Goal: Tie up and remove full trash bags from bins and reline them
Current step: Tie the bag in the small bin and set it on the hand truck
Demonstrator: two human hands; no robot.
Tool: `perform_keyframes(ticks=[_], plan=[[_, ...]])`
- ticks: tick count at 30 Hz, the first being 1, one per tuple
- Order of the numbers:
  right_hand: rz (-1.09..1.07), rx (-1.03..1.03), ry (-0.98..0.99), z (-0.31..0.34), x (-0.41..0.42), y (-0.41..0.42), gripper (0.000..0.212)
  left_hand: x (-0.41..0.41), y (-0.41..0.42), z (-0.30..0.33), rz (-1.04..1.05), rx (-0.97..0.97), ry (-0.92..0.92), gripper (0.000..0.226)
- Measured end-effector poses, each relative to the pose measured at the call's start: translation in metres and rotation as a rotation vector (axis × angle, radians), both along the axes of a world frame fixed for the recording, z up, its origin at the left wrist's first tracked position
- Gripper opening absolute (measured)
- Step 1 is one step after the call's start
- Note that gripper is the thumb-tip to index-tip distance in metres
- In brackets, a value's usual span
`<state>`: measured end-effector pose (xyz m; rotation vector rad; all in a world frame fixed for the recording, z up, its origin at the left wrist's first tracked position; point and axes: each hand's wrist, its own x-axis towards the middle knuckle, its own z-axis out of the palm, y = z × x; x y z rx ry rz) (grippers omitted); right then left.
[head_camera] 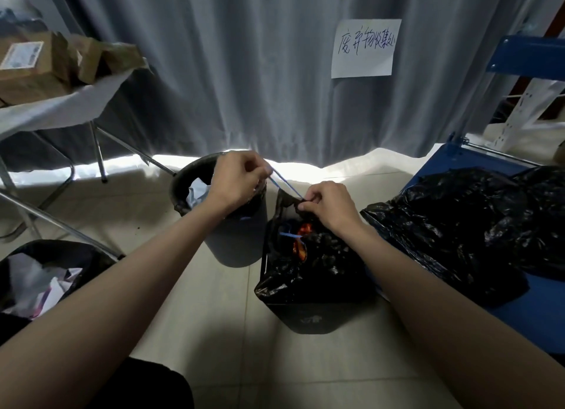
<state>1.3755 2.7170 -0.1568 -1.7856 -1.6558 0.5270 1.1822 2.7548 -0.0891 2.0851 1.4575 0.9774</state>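
A black trash bag [321, 265] sits in a dark square bin [308, 320] on the floor in front of me, with orange wrappers showing through its open mouth. A blue drawstring [284, 185] runs taut from the bag's rim up to my left hand [237, 179], which pinches its end. My right hand [327, 205] pinches the gathered bag rim where the string comes out. Behind, a round grey bin [235, 240] holds crumpled paper in a black liner.
A third lined bin with paper waste [42, 280] stands at the lower left. Black bags [458, 228] lie piled on a blue platform [526, 317] at the right. A folding table with cardboard boxes [46, 72] is at the left, and a grey curtain hangs behind.
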Motion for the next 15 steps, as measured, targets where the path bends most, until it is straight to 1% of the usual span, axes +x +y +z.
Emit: perform_keyframes(ticks=[3, 5, 6, 9, 12, 15], plan=[[-0.032, -0.083, -0.017, -0.001, 0.008, -0.002, 0.019, 0.001, -0.004, 0.007, 0.035, -0.045, -0.173, 0.009], [-0.01, -0.105, -0.017, 0.001, 0.009, -0.003, 0.016, 0.005, -0.009, 0.012, -0.01, -0.077, -0.222, 0.009], [0.014, -0.074, -0.004, 0.004, 0.007, -0.003, 0.016, 0.007, -0.01, 0.014, -0.045, -0.089, -0.231, 0.009], [0.09, 0.087, 0.127, 0.017, -0.005, -0.006, 0.024, 0.016, -0.014, 0.021, -0.13, -0.094, -0.233, 0.01], [0.117, 0.173, 0.211, 0.03, -0.017, -0.009, 0.013, 0.024, -0.022, 0.024, -0.169, -0.033, -0.174, 0.009], [0.091, 0.194, 0.258, 0.033, -0.021, -0.01, 0.008, 0.025, -0.024, 0.017, -0.153, 0.058, -0.11, 0.009]])
